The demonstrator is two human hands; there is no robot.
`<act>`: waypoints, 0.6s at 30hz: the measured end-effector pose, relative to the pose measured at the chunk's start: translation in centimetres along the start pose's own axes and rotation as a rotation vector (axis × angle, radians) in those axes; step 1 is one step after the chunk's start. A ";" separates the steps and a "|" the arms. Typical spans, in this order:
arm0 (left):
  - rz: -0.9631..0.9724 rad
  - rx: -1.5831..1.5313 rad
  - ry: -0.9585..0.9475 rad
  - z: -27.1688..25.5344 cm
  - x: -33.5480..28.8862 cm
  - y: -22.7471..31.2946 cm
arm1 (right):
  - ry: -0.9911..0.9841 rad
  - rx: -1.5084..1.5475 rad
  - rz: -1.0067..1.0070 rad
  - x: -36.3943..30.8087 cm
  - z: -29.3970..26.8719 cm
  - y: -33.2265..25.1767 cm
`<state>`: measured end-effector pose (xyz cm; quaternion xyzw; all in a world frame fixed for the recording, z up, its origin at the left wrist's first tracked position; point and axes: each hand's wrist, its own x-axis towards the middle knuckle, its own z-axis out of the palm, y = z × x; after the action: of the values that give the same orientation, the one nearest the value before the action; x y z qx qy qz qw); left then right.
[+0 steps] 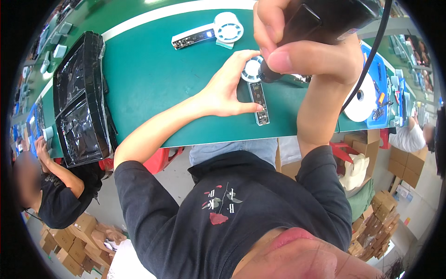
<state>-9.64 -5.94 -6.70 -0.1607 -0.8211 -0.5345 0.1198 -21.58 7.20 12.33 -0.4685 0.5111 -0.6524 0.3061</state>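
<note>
In my left hand (225, 90) is a small device with a white spoked round head (252, 69) and a narrow body with a black circuit board (259, 100). My fingers curve round the head while the thumb presses the board's side, steadying it on the green table. Wrapped round a black corded electric screwdriver (320, 21), my right hand (306, 58) holds it tilted above the device. The screwdriver's dark nose (268, 74) meets the right side of the white head; its bit is hidden.
Farther back lies a similar white round-headed device (227, 29). A black plastic-wrapped tray (81, 100) stands at left. On the right are a white reel (361, 97), a blue tray of small parts (377, 118) and the black cord (374, 51). Other people sit at both sides.
</note>
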 end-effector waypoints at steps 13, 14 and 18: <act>-0.001 0.003 -0.033 0.1 0.2 -0.5 | -0.394 0.170 -0.123 1.0 -3.4 3.5; -0.007 -0.003 -0.041 0.2 0.2 -0.6 | -0.499 0.240 -0.168 1.1 -3.8 4.2; 0.003 -0.007 0.030 0.3 -0.1 -0.1 | -0.780 0.431 -0.249 1.7 -4.9 5.4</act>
<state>-9.61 -5.75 -6.91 -0.1544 -0.8170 -0.5396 0.1324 -27.16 5.95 7.52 -0.6623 0.1504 -0.5506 0.4854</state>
